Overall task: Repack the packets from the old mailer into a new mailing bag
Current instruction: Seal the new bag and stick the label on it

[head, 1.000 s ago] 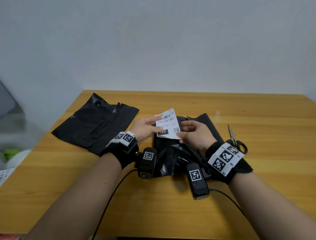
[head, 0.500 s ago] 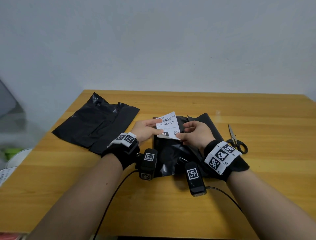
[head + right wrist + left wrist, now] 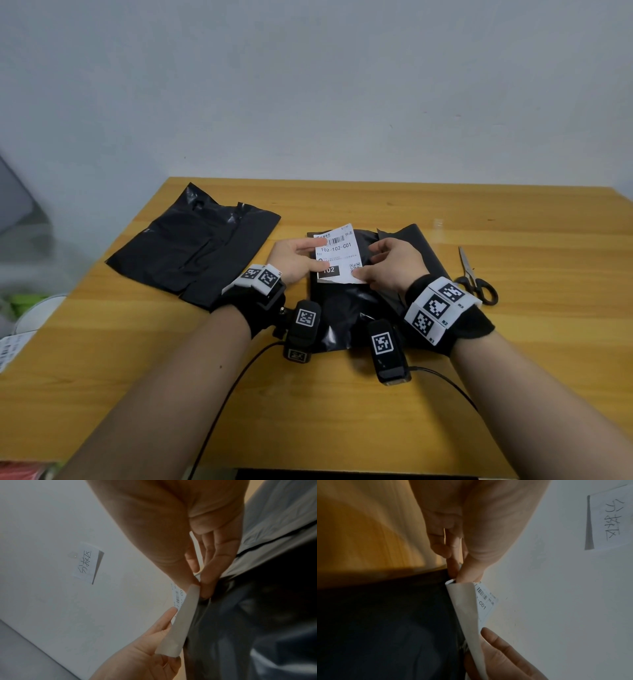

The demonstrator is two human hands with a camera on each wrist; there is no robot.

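A white shipping label point(image 3: 337, 255) printed with a barcode and "102-102-C01" hangs just above a black mailing bag point(image 3: 342, 308) at the table's middle. My left hand point(image 3: 310, 255) pinches the label's left edge between thumb and fingers. My right hand point(image 3: 364, 270) pinches its lower right corner. In the left wrist view the label point(image 3: 471, 608) curls away from the dark bag point(image 3: 385, 628). The right wrist view shows the label point(image 3: 181, 622) edge-on beside the bag point(image 3: 257, 615). A second, crumpled black mailer point(image 3: 195, 250) lies flat at the back left. No packets show.
Scissors point(image 3: 474, 281) lie on the wooden table point(image 3: 513, 342) just right of my right wrist. Cables run from both wrist cameras over the front edge. Pale clutter point(image 3: 20, 329) sits beyond the table's left edge. A handwritten paper note point(image 3: 87, 563) is stuck on the wall.
Both hands have brought the label down and slightly away from me, closer to the central black bag. Both hands keep hold of it.
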